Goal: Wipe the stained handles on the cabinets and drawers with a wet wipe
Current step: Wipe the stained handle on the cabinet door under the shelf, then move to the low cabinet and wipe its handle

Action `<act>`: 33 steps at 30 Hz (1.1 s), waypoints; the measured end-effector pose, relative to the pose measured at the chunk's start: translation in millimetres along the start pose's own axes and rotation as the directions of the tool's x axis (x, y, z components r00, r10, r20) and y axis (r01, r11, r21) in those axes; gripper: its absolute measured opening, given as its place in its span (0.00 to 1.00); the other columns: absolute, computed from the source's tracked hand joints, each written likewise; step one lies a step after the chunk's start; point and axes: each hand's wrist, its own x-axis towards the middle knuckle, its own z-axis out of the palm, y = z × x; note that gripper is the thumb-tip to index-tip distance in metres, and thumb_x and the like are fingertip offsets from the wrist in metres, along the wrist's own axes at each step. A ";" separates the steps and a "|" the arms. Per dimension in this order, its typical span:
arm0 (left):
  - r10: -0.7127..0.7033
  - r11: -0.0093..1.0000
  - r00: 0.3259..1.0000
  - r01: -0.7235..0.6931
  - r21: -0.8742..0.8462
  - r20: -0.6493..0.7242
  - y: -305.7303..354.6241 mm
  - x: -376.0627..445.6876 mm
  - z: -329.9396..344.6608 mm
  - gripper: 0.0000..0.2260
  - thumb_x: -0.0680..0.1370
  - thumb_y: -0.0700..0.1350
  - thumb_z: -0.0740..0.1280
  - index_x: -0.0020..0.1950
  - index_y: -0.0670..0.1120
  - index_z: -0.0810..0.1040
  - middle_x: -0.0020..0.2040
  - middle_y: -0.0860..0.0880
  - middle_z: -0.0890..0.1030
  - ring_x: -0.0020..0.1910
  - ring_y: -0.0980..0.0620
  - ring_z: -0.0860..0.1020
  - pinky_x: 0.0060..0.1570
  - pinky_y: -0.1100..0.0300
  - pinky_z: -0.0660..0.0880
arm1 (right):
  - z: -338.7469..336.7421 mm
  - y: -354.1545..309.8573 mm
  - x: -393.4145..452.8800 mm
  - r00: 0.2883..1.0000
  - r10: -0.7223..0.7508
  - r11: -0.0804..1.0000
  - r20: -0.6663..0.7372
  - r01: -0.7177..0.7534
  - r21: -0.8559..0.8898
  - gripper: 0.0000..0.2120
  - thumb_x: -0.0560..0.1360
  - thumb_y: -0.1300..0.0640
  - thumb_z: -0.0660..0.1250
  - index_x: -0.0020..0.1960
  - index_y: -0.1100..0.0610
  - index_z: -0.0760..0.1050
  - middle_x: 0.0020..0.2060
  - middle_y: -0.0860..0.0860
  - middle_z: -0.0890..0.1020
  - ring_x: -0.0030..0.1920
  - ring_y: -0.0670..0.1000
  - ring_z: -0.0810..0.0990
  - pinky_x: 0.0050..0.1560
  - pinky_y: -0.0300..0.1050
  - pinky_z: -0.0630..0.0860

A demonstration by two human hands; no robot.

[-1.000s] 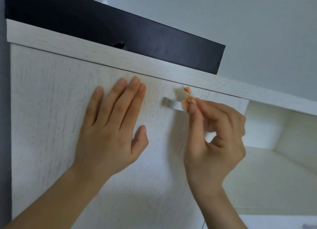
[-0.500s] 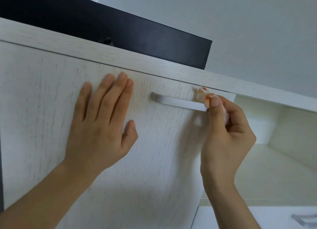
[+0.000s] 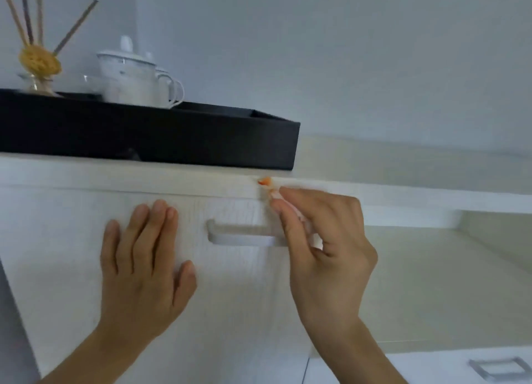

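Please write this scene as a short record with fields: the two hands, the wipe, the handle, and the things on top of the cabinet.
left hand: flat on the cabinet door, fingers straight
right hand: pinches the wipe
wipe: white with orange stain, above the handle's right end
handle: silver bar, right end hidden by the right hand
on top: black tray with white teapot and reed diffuser

Plain grey wall (image 3: 345, 52), white open shelf (image 3: 431, 283)

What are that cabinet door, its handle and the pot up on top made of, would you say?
Cabinet door: likely whitewashed wood or laminate, matte, with faint grain lines. Handle: pale and smooth, maybe brushed metal or plastic; too blurred to tell. Pot: glossy white with thin dark bands, probably ceramic or enamel.
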 end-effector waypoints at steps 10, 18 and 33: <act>0.197 0.963 0.928 -0.123 -0.239 0.316 -14.1 65.1 -75.2 0.17 0.80 0.51 0.51 0.64 0.47 0.68 0.69 0.42 0.65 0.68 0.44 0.65 0.72 0.49 0.51 | 4.7 -34.7 172.7 0.908 0.290 0.954 0.302 -0.299 -0.016 0.07 0.74 0.59 0.70 0.51 0.55 0.82 0.48 0.44 0.81 0.52 0.44 0.76 0.55 0.23 0.67; 0.140 0.976 0.771 -0.003 -0.216 0.621 -40.2 258.8 -130.7 0.22 0.80 0.52 0.50 0.66 0.43 0.73 0.65 0.43 0.75 0.63 0.44 0.73 0.64 0.46 0.69 | 18.4 -55.5 313.8 0.551 0.503 0.863 0.666 -0.351 -0.362 0.07 0.76 0.59 0.67 0.43 0.62 0.81 0.44 0.55 0.82 0.47 0.53 0.77 0.44 0.37 0.68; 0.030 0.992 0.643 -0.110 0.054 0.765 -78.7 411.5 -143.8 0.23 0.81 0.57 0.50 0.73 0.46 0.58 0.73 0.47 0.61 0.72 0.47 0.59 0.70 0.49 0.54 | 29.3 -105.9 394.6 0.476 0.483 0.875 0.735 -0.307 -0.376 0.10 0.77 0.64 0.64 0.57 0.62 0.79 0.53 0.57 0.81 0.51 0.55 0.79 0.45 0.42 0.73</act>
